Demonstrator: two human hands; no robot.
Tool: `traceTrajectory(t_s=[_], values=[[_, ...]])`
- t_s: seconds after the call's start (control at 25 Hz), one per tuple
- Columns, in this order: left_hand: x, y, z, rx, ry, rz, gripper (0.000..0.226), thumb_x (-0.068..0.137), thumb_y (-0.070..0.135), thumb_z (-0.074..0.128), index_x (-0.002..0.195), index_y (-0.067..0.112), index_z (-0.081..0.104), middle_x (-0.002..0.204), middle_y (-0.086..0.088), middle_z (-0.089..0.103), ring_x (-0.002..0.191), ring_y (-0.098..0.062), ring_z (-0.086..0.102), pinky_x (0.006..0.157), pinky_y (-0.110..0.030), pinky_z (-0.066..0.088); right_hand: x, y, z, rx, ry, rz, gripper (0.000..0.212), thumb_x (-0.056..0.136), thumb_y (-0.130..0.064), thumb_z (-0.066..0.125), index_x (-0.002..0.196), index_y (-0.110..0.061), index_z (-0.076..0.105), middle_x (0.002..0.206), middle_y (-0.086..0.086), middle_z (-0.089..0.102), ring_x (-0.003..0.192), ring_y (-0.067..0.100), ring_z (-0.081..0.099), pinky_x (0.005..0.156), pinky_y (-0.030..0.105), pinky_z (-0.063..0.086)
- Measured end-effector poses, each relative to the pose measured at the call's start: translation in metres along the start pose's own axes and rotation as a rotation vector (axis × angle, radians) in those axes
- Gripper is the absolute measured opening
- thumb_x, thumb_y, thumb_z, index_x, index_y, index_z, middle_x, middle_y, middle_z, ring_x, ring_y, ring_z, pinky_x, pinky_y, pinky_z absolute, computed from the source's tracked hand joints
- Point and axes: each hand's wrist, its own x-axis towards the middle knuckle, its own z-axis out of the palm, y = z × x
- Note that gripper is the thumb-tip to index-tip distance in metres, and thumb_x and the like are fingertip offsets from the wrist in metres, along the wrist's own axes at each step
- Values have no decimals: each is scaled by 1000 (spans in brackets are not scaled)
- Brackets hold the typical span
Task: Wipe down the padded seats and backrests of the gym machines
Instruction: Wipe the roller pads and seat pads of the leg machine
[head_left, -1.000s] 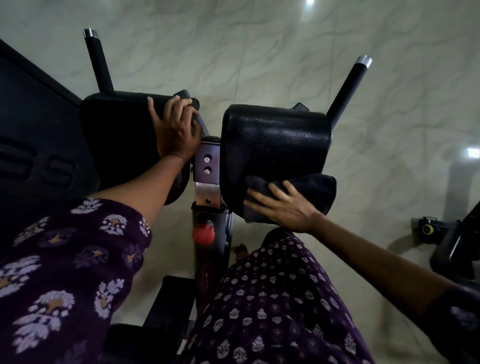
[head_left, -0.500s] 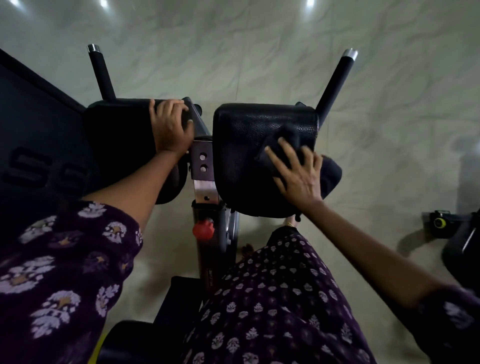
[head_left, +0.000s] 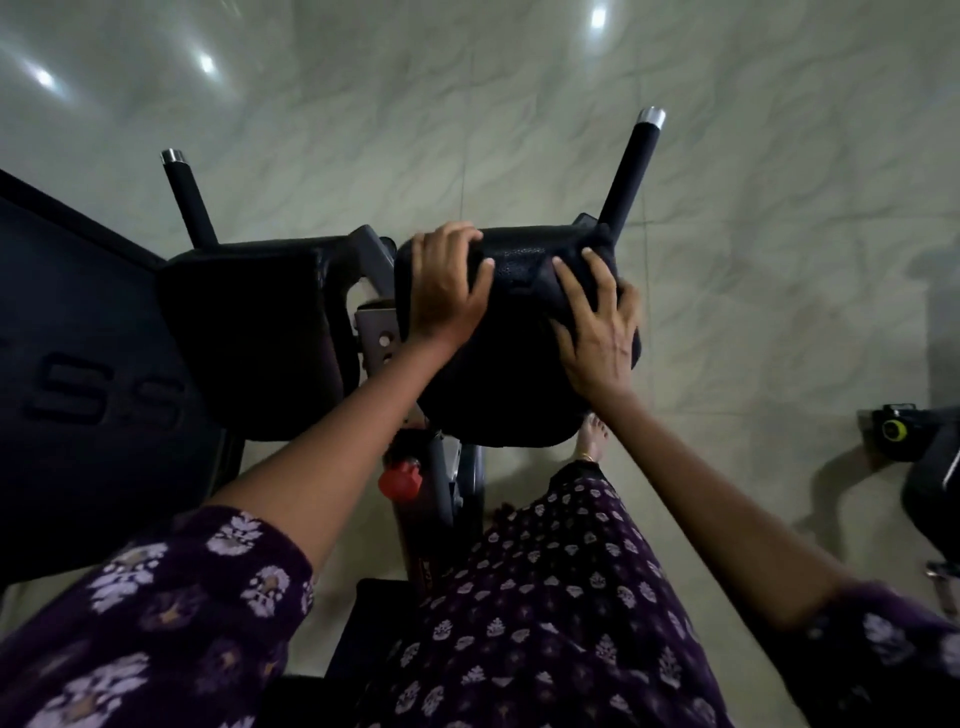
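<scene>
Head view, looking down over a gym machine with two black padded rests side by side above a pale marble-patterned floor (head_left: 727, 208). The right pad (head_left: 511, 374) is the one being worked. The right hand (head_left: 597, 332) lies flat on its upper right part, fingers (head_left: 569, 283) spread and nearly straight, pressing a dark cloth (head_left: 605, 249) against the leather; the cloth is almost the same colour as the pad, so its edges are hard to make out and it seems to reach up toward the pad's far right corner. The left hand (head_left: 447, 291) grips the pad's upper left edge, fingers curled over the far rim, apparently steadying it. The left pad (head_left: 249, 338) is touched by neither hand. Two black handle bars, one (head_left: 628, 171) behind the right pad and one (head_left: 188, 200) behind the left, stick up with chrome caps. A red knob (head_left: 400, 478) sits on the post below the pads.

The step in hand looks like wiping the top surface of the right pad. The next move likely calls for dragging the flat hand and cloth across the rest of that surface and down its sides, keeping even pressure while the other hand holds the pad steady. The left pad's state cannot be judged from here.
</scene>
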Motion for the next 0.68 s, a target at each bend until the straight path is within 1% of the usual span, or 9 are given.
traceTrajectory(t_s=[0.08, 0.16, 0.2, 0.28, 0.32, 0.4, 0.52, 0.64, 0.68], values=[[-7, 17, 16, 29, -44, -11, 36, 87, 29, 46, 107, 4, 63, 111, -12, 64, 109, -26, 56, 103, -54, 34, -23, -3, 4, 167, 27, 153, 53, 88, -26, 50, 140, -19, 40, 146, 12, 36, 113, 32, 39, 102, 36, 30], [-13, 24, 27, 103, -34, -11, 40, 89, 31, 44, 112, 6, 64, 116, -10, 63, 112, -27, 57, 104, -55, 33, -49, -3, 6, 380, 1, 333, 53, 89, -32, 46, 139, -13, 42, 140, 11, 43, 116, 21, 41, 102, 23, 28], [-15, 22, 31, 148, -23, 11, 41, 91, 32, 42, 115, 7, 63, 119, -10, 63, 114, -28, 57, 104, -54, 33, -59, -3, 6, 492, -11, 444, 54, 90, -37, 44, 137, -11, 44, 133, 7, 48, 114, 16, 43, 101, 24, 31], [-19, 14, 36, 226, -5, 66, 43, 94, 33, 39, 121, 8, 60, 123, -9, 61, 117, -29, 55, 105, -52, 31, -63, -2, 3, 615, 9, 596, 48, 90, -39, 43, 128, -9, 50, 115, -2, 52, 105, 15, 48, 93, 29, 39], [-19, 11, 37, 248, 10, 75, 44, 94, 34, 37, 123, 9, 59, 124, -9, 60, 119, -28, 54, 106, -51, 30, -52, -3, 0, 641, 24, 619, 43, 91, -35, 45, 124, -8, 53, 111, -4, 52, 102, 16, 50, 91, 29, 40], [-18, 10, 42, 260, 28, 75, 46, 97, 37, 32, 125, 9, 56, 126, -9, 59, 121, -27, 51, 107, -49, 28, -19, -4, -10, 689, 56, 588, 33, 92, -25, 47, 120, -9, 54, 108, -5, 53, 100, 13, 50, 88, 22, 38], [-21, 10, 45, 284, 35, 97, 48, 99, 38, 28, 127, 10, 54, 127, -9, 58, 122, -27, 49, 108, -47, 25, 13, -2, -18, 800, 62, 530, 20, 94, -22, 48, 114, -22, 51, 101, -11, 55, 95, 5, 52, 83, 15, 40], [-19, 12, 43, 270, 32, 87, 46, 96, 35, 34, 127, 9, 55, 127, -9, 58, 122, -28, 50, 109, -46, 23, -21, 1, -11, 839, -13, 658, 31, 91, -33, 46, 120, -23, 51, 107, -5, 56, 101, 12, 53, 89, 18, 42], [-19, 14, 43, 267, 23, 79, 46, 95, 35, 34, 127, 9, 55, 127, -9, 58, 123, -28, 50, 110, -46, 22, -40, 1, -9, 838, -51, 743, 40, 90, -36, 44, 125, -20, 51, 110, -2, 55, 102, 14, 51, 89, 12, 39]])
